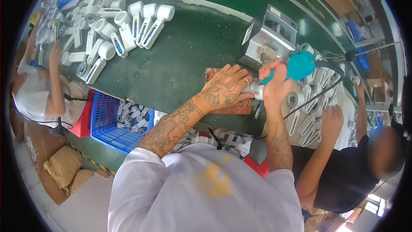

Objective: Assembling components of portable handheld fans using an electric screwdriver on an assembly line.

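Note:
On a worn red mat (238,108) at the bench's near edge, my left hand (225,88) holds down a white plastic housing (256,91), fingers curled over it. Much of that piece is hidden beneath my hands. A teal electric screwdriver (301,63) is gripped in my right hand (276,88), tilted over the housing. Its tip cannot be seen. From its far end a black cable (336,67) loops down past my right forearm.
A grey metal machine (271,34) stands just beyond my hands. White round-headed units with handles (107,30) pile up at the left; more (307,122) lie at the right. A blue basket (105,118) holds small white parts. Co-workers (343,167) sit on both sides.

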Demonstrator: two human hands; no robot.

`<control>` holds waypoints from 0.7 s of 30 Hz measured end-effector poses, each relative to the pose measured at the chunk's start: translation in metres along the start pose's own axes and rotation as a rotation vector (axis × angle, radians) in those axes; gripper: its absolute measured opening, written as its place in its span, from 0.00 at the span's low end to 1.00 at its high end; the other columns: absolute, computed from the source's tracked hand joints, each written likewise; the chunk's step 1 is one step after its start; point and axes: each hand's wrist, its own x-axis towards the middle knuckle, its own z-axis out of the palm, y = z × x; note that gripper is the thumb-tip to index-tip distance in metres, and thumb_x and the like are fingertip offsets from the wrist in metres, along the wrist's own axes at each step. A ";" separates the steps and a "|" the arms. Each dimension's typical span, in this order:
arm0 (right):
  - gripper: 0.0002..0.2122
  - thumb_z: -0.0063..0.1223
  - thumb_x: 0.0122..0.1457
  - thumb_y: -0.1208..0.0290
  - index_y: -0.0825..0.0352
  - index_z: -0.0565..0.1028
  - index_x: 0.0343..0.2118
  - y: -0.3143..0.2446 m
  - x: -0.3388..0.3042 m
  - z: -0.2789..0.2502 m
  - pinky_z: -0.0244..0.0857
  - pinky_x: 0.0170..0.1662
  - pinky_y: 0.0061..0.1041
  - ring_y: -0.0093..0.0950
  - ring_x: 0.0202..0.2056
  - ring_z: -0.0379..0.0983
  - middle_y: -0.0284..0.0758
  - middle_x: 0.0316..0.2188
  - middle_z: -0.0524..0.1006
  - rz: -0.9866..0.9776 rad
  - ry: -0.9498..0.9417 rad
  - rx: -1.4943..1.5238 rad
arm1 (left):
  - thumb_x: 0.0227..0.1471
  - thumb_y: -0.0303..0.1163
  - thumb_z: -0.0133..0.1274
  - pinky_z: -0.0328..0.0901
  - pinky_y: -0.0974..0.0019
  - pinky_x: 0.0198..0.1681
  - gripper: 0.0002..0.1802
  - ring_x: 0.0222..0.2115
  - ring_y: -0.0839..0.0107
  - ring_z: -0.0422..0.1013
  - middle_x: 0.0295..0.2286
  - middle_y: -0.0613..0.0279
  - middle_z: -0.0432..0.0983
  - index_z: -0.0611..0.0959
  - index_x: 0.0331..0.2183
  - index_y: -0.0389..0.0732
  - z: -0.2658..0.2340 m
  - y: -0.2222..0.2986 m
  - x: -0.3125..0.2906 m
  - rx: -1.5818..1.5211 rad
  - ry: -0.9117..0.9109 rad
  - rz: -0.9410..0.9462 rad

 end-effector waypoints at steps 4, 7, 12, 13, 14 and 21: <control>0.18 0.50 0.68 0.57 0.72 0.70 0.39 -0.011 0.007 0.003 0.64 0.27 0.26 0.25 0.22 0.68 0.33 0.20 0.69 -0.006 0.009 -0.041 | 0.55 0.50 0.56 0.62 0.52 0.54 0.25 0.47 0.58 0.67 0.43 0.58 0.73 0.78 0.45 0.41 0.005 0.000 0.001 0.014 0.115 0.039; 0.17 0.52 0.67 0.58 0.72 0.71 0.40 -0.022 0.022 0.004 0.64 0.27 0.23 0.23 0.22 0.69 0.32 0.20 0.70 -0.042 0.047 -0.089 | 0.55 0.48 0.56 0.62 0.54 0.52 0.21 0.46 0.59 0.68 0.41 0.59 0.74 0.80 0.42 0.41 0.005 0.000 0.001 -0.022 0.163 0.044; 0.17 0.50 0.68 0.58 0.72 0.71 0.38 -0.016 0.055 0.009 0.64 0.26 0.22 0.22 0.22 0.69 0.31 0.20 0.71 -0.209 0.155 -0.126 | 0.58 0.44 0.52 0.62 0.54 0.54 0.19 0.48 0.57 0.68 0.43 0.56 0.75 0.82 0.43 0.39 0.002 -0.001 -0.002 -0.127 0.120 -0.001; 0.17 0.50 0.68 0.58 0.72 0.71 0.38 -0.010 0.057 0.006 0.64 0.26 0.22 0.22 0.22 0.69 0.31 0.20 0.71 -0.215 0.156 -0.125 | 0.59 0.42 0.51 0.62 0.54 0.54 0.18 0.47 0.57 0.68 0.43 0.56 0.75 0.82 0.42 0.39 0.003 -0.002 -0.003 -0.142 0.121 0.000; 0.17 0.49 0.68 0.57 0.71 0.70 0.38 -0.001 0.057 0.003 0.64 0.27 0.24 0.24 0.22 0.69 0.32 0.20 0.70 -0.236 0.134 -0.151 | 0.59 0.41 0.51 0.62 0.53 0.55 0.17 0.47 0.57 0.68 0.42 0.56 0.75 0.82 0.42 0.39 0.004 -0.002 -0.002 -0.158 0.120 0.001; 0.15 0.52 0.67 0.60 0.70 0.72 0.38 -0.002 0.029 0.009 0.64 0.26 0.22 0.22 0.22 0.69 0.31 0.21 0.72 -0.030 0.089 -0.049 | 0.58 0.40 0.51 0.62 0.53 0.55 0.18 0.46 0.56 0.68 0.42 0.54 0.76 0.81 0.44 0.39 0.004 -0.004 -0.002 -0.147 0.150 -0.003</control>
